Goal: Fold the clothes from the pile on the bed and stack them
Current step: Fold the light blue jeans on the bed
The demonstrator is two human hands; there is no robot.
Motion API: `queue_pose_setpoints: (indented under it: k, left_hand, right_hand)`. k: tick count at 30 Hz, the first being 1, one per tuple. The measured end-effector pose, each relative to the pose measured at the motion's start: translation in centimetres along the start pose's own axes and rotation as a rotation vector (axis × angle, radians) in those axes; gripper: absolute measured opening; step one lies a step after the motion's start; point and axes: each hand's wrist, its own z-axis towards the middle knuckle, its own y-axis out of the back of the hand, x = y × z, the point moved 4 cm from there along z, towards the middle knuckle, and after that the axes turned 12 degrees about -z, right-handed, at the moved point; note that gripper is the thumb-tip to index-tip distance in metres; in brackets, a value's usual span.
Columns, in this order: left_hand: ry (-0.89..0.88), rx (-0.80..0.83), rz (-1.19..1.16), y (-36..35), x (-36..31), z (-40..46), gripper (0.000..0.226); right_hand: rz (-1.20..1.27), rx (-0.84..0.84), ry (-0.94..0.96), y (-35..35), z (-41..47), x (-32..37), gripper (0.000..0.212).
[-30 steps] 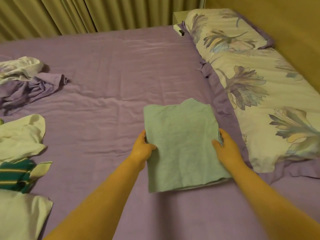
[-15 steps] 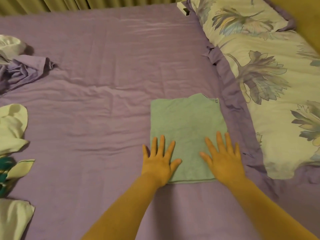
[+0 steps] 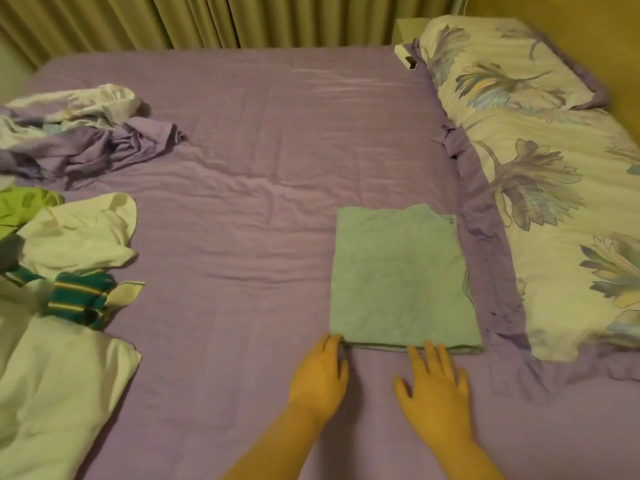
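A folded pale green cloth [image 3: 401,278] lies flat on the purple bed sheet [image 3: 242,220], right of centre. My left hand [image 3: 320,379] lies flat on the sheet with its fingertips at the cloth's near left corner. My right hand [image 3: 434,386] lies flat beside it, fingertips touching the cloth's near edge. Neither hand holds anything. The unfolded pile at the left edge has a white garment [image 3: 83,233], a green and white striped piece [image 3: 79,301], a bright green piece [image 3: 20,207] and a large white cloth [image 3: 52,393].
A crumpled purple and white bundle [image 3: 86,140] lies at the far left. Floral pillows [image 3: 554,209] line the right side of the bed. Curtains [image 3: 207,19] hang behind the bed, and a small white box [image 3: 407,57] sits by the top pillow.
Both hands set the green cloth down, pressed flat on it, then slid back toward me off its near edge. The cloth now lies still on the sheet.
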Motion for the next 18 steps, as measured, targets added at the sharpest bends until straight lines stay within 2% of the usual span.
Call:
queue_pose_setpoints:
  k: [5, 11, 18]
  left_hand:
    - [0.067, 0.016, 0.264, 3.7, 2.0, -7.6, 0.051]
    - [0.212, -0.034, 0.239, 8.7, 4.4, -18.1, 0.042]
    - [0.289, -0.105, 0.266, 14.1, 7.6, -28.6, 0.043]
  right_hand:
    - [-0.057, 0.057, 0.130, 1.3, -5.4, 3.7, 0.064]
    - [-0.097, 0.054, 0.334, 5.4, -12.9, 8.8, 0.058]
    - [-0.193, -0.047, 0.568, 10.7, -21.0, 17.1, 0.051]
